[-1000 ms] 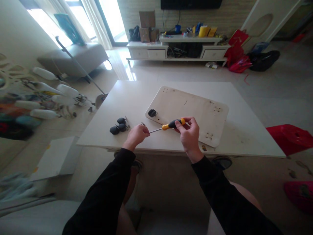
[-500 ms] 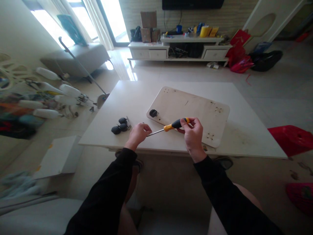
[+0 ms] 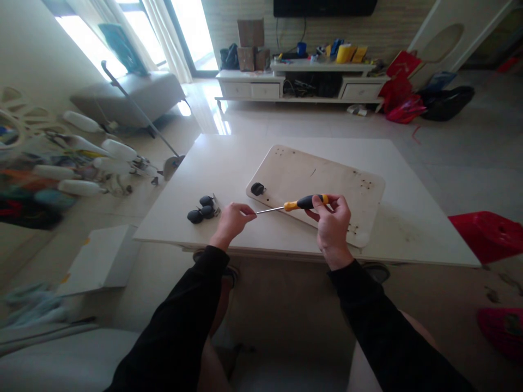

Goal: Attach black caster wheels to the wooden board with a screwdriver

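My right hand (image 3: 334, 226) grips the black and yellow handle of a screwdriver (image 3: 304, 203), its shaft pointing left. At the shaft's tip, the fingertips of my left hand (image 3: 232, 222) are pinched together; whether a small part such as a screw sits between them is too small to tell. Beneath the screwdriver lies a flat white board (image 3: 310, 171) with rounded corners and groups of small holes near its corners. One black caster (image 3: 257, 189) stands at the board's left corner. Several loose black casters (image 3: 203, 209) rest together on the table, left of my left hand.
The white table (image 3: 171, 218) ends close in front of my body. On the floor stand a white box (image 3: 100, 258) at left and a red stool-like object (image 3: 486, 234) at right. A TV cabinet (image 3: 249, 89) holding boxes and loose items is against the far wall.
My right hand and the screwdriver have shifted right and slightly up. The screwdriver's tip now meets my left fingertips, where before the shaft reached further along them. The board and casters stay put.
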Available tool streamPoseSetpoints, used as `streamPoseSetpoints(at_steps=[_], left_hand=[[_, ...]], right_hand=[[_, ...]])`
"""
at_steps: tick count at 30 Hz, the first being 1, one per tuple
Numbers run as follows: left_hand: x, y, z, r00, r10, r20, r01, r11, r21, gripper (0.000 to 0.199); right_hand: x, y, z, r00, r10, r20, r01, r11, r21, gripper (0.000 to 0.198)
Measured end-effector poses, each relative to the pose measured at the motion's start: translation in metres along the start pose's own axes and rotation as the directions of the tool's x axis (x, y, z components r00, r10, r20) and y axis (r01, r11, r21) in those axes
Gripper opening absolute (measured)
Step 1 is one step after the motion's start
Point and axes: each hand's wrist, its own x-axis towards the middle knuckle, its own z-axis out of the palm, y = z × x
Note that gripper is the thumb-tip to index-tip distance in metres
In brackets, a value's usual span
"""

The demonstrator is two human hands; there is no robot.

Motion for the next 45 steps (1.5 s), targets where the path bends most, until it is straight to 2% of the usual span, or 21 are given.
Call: streamPoseSetpoints(at_steps=[16, 21, 27, 34, 39, 45], left_hand=[[0.0, -0.002, 0.006, 1.0, 0.014, 0.003, -0.014, 0.998, 0.053, 0.005], [0.001, -0.003, 0.005, 0.998, 0.066, 0.005, -0.066, 0.997, 0.031, 0.006], [-0.003, 0.004, 0.005, 0.981, 0.193, 0.034, -0.191, 0.98, -0.05, 0.007], [-0.006, 0.01, 0.009, 0.974, 0.224, -0.042, -0.227, 0.972, -0.066, 0.006], [-0.007, 0.01, 0.009, 0.966, 0.257, -0.037, -0.259, 0.963, -0.069, 0.008], [-0.008, 0.009, 0.01, 0.953, 0.304, -0.018, -0.304, 0.949, -0.087, 0.011]], right_hand=[[-0.002, -0.001, 0.001, 0.999, 0.012, 0.038, -0.012, 1.0, -0.023, 0.057], [0.001, -0.001, 0.0, 1.0, 0.017, 0.001, -0.017, 1.0, 0.001, 0.058], [0.007, 0.0, -0.004, 0.999, -0.028, -0.018, 0.028, 1.0, 0.003, 0.063], [0.003, -0.002, -0.001, 0.998, -0.058, -0.009, 0.058, 0.998, 0.0, 0.056], [0.002, -0.003, -0.001, 0.996, -0.089, -0.019, 0.088, 0.996, -0.028, 0.053], [0.005, 0.0, -0.003, 0.997, -0.074, -0.036, 0.074, 0.997, 0.008, 0.072]])
